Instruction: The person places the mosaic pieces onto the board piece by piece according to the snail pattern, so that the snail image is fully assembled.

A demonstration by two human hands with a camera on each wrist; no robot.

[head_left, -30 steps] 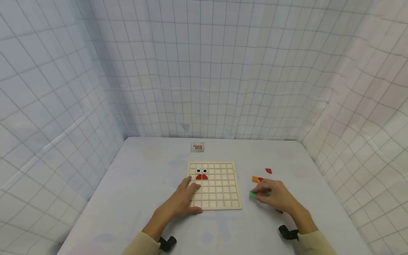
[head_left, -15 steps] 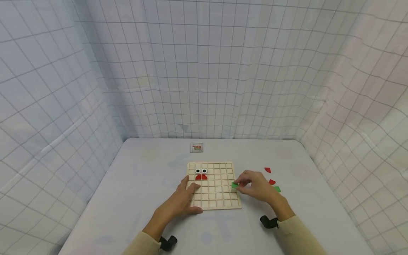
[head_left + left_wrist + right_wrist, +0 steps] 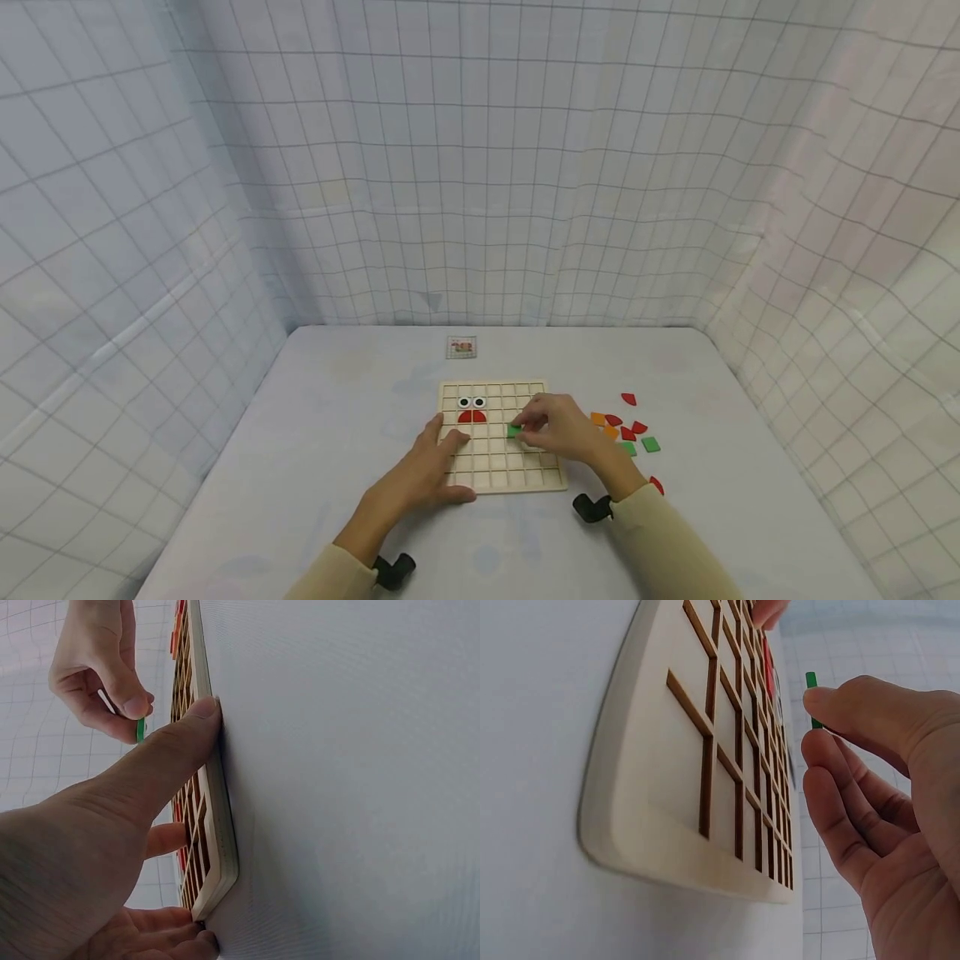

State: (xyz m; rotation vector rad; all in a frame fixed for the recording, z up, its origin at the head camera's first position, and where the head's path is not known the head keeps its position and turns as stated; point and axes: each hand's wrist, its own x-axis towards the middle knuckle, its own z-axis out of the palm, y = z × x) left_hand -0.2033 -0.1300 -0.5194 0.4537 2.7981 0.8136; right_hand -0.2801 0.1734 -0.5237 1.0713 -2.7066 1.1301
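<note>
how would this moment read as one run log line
right hand: pinches green square tile above grid board | left hand: rests at board's near-left corner | placed: two eye tiles, two red quarter-circle tiles

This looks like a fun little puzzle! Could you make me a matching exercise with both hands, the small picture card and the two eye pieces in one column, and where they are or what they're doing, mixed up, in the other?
Column one
1. Left hand
2. Right hand
3. Picture card
4. Eye pieces

Column two
A. On the table, beyond the far edge of the board
B. Pinching a green tile above the board
C. Side by side on the board, next to the red pieces
D. Resting on the board

Pairs: 1-D, 2-B, 3-A, 4-C
</note>
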